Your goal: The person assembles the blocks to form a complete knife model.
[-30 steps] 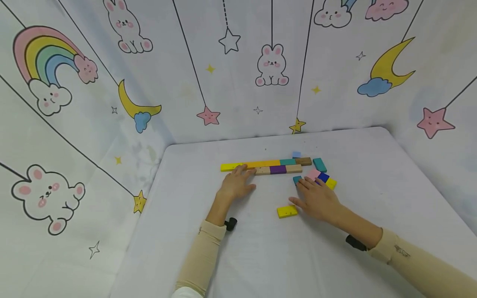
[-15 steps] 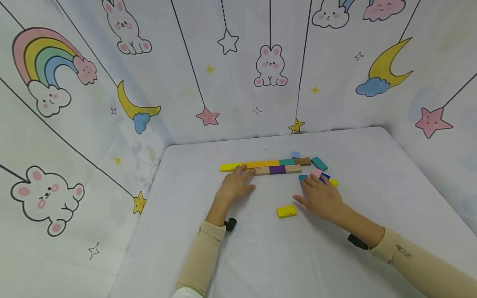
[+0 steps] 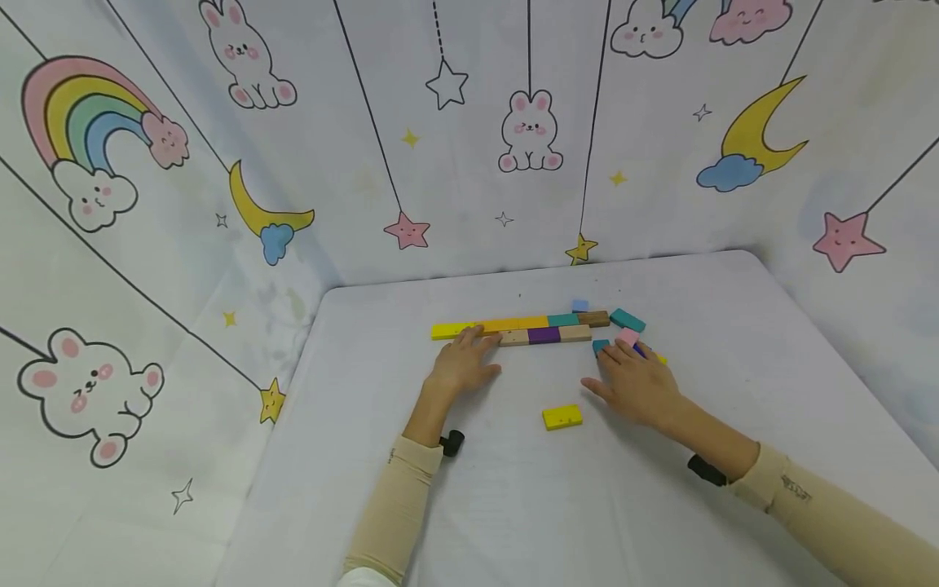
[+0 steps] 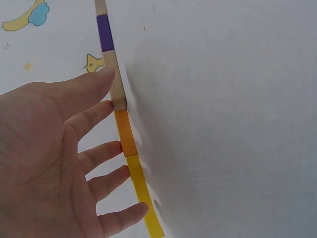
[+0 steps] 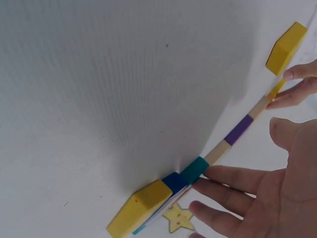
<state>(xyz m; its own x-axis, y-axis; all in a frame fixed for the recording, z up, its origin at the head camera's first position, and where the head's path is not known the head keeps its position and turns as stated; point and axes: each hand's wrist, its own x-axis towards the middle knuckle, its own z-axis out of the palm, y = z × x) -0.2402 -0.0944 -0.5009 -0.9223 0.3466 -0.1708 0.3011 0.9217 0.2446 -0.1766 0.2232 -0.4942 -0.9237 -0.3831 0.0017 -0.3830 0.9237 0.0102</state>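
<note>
My left hand point(image 3: 462, 365) rests with spread fingers at the left part of a long row of flat blocks, its fingertips touching the yellow block point(image 4: 141, 181) and orange block point(image 4: 126, 131). Further along that back row come a teal block point(image 3: 563, 320) and a brown block point(image 3: 594, 319). Just in front lie tan and purple blocks point(image 3: 544, 335) end to end. At the right, my right hand point(image 3: 641, 387) has outstretched fingers over a loose cluster: a teal block point(image 5: 194, 170), a blue block point(image 5: 173, 181), a yellow block point(image 5: 143, 203) and a pink block point(image 3: 627, 336). Its fingertips touch the teal one.
A single yellow block point(image 3: 562, 417) lies nearer, between the hands. Behind the rows sits a light blue block point(image 3: 580, 306), and another teal block point(image 3: 628, 319) lies slanted by the row's right end. A patterned cloth wall point(image 3: 477, 187) rises behind the white table point(image 3: 484, 505).
My right hand has slid right and slightly away, and the teal block at its fingertips has shifted right. The pink block moved too, and the slanted teal block turned. My left hand stays put.
</note>
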